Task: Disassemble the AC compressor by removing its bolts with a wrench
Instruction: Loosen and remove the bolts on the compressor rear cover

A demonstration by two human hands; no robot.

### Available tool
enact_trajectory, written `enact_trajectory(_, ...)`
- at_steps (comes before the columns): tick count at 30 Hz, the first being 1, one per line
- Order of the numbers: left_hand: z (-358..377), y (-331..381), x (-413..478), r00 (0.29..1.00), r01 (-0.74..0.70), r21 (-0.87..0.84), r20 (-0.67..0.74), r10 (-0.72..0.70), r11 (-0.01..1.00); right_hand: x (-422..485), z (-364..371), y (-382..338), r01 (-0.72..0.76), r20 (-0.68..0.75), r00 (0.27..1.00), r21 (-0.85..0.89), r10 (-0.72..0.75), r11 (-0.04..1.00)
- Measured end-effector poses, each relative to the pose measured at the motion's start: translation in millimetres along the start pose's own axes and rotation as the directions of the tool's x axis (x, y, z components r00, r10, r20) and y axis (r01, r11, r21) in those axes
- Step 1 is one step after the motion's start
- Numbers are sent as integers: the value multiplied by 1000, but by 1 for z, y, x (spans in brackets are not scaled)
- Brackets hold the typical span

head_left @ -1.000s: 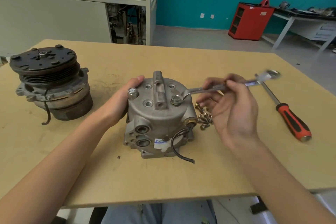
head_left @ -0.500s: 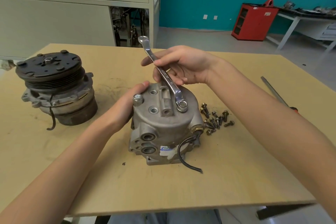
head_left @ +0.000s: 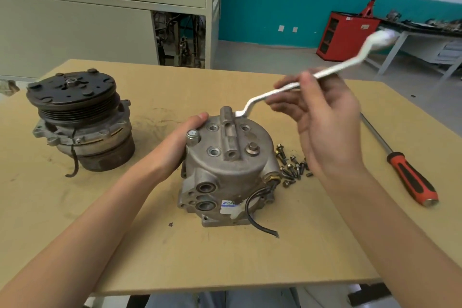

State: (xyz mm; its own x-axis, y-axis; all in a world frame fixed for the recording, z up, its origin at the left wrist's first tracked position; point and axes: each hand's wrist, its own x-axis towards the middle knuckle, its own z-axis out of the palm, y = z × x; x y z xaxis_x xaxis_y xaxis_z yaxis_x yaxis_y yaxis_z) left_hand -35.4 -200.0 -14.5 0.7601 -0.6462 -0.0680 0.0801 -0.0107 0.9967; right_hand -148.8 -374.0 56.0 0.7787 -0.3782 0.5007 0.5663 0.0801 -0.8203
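AC compressor (head_left: 225, 172) upright at table (head_left: 250, 257) centre. Left hand (head_left: 182, 140) clasps its cap rim at 9 o'clock. Right hand (head_left: 325, 127) pinches ring wrench (head_left: 327, 72) mid-shaft, motion-blurred. Lower ring at the cap's 12 o'clock edge, contact unclear. One bolt (head_left: 252, 149) seated at 3 o'clock. Loose bolts (head_left: 291, 169) beside housing at 3 o'clock; screwdriver (head_left: 410, 177) further out.

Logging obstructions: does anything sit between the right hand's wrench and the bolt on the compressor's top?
Nothing visible. The right hand holds the wrench raised over the compressor's far edge; the bolt, right of the middle rib, stands uncovered.
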Motion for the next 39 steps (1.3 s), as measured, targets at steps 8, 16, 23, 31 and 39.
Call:
enact_trajectory(8, -1, -3, 3, 1000, -7, -42, -11, 7, 999, -79, -9, 9, 403, 103, 915, -185, -390, 897)
enact_trajectory(16, -1, -5, 5, 1000, -24, -55, -8, 23, 998, -77, -18, 20, 305, -22, 951, -100, -309, 947)
enact_trajectory(23, -2, -6, 5, 1000, -13, -41, 3, 13, 999, -36, -35, 22, -75, 38, 997, 265, 68, 961)
enact_trajectory(31, 1, -2, 2, 999, -38, -24, 16, 38, 999, 38, -27, 24, -611, 333, 773, 166, 540, 774)
enact_trajectory(39, 0, -1, 3, 999, -45, -23, 14, 45, 999, 93, 21, 26, -632, 672, 393, -298, 627, 715)
